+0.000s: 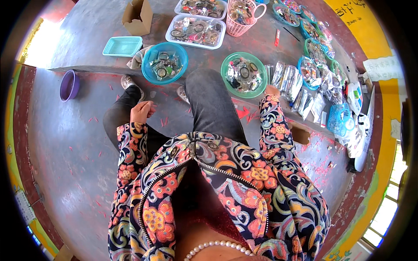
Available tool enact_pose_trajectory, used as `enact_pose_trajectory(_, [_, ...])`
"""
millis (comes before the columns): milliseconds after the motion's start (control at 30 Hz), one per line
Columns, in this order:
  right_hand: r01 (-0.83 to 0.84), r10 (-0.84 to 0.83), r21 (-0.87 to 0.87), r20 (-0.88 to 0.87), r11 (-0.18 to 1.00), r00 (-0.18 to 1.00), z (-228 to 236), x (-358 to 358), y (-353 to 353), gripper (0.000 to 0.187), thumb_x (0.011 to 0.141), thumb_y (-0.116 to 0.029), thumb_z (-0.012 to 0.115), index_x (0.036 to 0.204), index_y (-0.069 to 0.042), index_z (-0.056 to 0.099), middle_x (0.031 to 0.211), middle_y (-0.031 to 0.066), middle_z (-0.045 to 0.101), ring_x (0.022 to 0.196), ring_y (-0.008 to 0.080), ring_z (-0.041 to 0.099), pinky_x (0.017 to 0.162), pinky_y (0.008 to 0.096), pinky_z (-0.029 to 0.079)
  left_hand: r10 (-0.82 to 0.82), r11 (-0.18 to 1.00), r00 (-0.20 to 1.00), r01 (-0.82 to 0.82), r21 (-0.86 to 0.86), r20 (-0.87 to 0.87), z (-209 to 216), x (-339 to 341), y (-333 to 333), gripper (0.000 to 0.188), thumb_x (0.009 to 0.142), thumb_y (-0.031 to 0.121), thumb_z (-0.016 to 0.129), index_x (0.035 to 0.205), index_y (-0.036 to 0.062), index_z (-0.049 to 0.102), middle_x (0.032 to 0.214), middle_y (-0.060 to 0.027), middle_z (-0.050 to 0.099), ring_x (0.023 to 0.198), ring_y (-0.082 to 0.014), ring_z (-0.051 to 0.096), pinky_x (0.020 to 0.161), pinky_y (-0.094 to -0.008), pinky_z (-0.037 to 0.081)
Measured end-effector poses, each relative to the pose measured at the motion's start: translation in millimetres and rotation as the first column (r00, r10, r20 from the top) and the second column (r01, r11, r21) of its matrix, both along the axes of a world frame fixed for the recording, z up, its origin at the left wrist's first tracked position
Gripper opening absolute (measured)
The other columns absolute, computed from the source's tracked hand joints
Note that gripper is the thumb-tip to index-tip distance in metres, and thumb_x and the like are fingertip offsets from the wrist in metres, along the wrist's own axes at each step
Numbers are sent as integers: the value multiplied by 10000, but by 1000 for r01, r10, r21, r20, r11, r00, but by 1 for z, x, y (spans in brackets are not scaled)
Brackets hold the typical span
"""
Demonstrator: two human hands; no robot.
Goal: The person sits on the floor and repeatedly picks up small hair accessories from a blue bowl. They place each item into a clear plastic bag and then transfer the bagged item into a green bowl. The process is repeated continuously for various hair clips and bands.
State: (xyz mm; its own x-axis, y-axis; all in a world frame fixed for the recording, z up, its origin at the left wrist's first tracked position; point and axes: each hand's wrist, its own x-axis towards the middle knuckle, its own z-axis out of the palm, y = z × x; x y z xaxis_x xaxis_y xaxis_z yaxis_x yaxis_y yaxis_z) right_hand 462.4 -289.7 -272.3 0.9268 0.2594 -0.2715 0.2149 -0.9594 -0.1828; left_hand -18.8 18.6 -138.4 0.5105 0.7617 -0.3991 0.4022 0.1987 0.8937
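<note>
My left hand (143, 112) is curled into a loose fist above my left thigh, and nothing shows in its fingers. My right hand (272, 90) is beside the right rim of a green basin (225, 83), close to a row of clear plastic packets (291, 81). Its fingers are mostly hidden, so I cannot see whether they grip anything. Small clear bags with dark rings (245, 71) fill the green basin. Left of it, past my right knee, a blue basin (146, 71) holds similar bags (163, 66).
White trays (173, 40) of bagged trinkets and a pink basket (237, 29) stand ahead, by a cardboard box (138, 19) and a turquoise tray (114, 53). Several filled basins (300, 71) line the right. A purple basin (69, 87) sits on the floor at left. Red scraps (163, 122) litter the floor.
</note>
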Motion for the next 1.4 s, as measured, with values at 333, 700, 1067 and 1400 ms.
enact_pose_trajectory(333, [-402,409,-139,22,905,912,40,-86,59,506,753,-98,438,1248,-116,339,1322,74,285,1199,229,328,916,422,335,-21,1000,999,22,14,-45,-7,-1,-1,235,807,201,491,839,7,620,636,-49,588,534,-81,513,499,-203,409])
enact_pose_trajectory(700, [-466,458,-39,-120,884,881,31,-62,68,545,726,-60,392,1266,-59,319,1310,176,300,1182,302,346,977,355,295,-20,1000,999,21,15,-32,-17,-5,2,234,794,212,519,842,6,620,624,-47,587,515,-84,508,486,-208,409])
enact_pose_trajectory(1067, [-746,468,636,608,196,641,233,-194,228,247,747,-93,523,987,-74,576,1002,137,572,934,278,547,787,342,440,-48,991,999,49,122,-8,15,14,14,246,816,192,498,881,-18,608,687,-78,610,610,-126,573,572,-236,463])
enact_pose_trajectory(1400, [-350,568,917,186,194,802,218,-252,259,162,788,-41,496,905,-24,607,820,104,627,736,165,626,636,251,470,-93,862,946,232,451,-309,-8,50,76,253,729,225,500,856,48,629,753,-136,616,698,-271,595,671,-340,459])
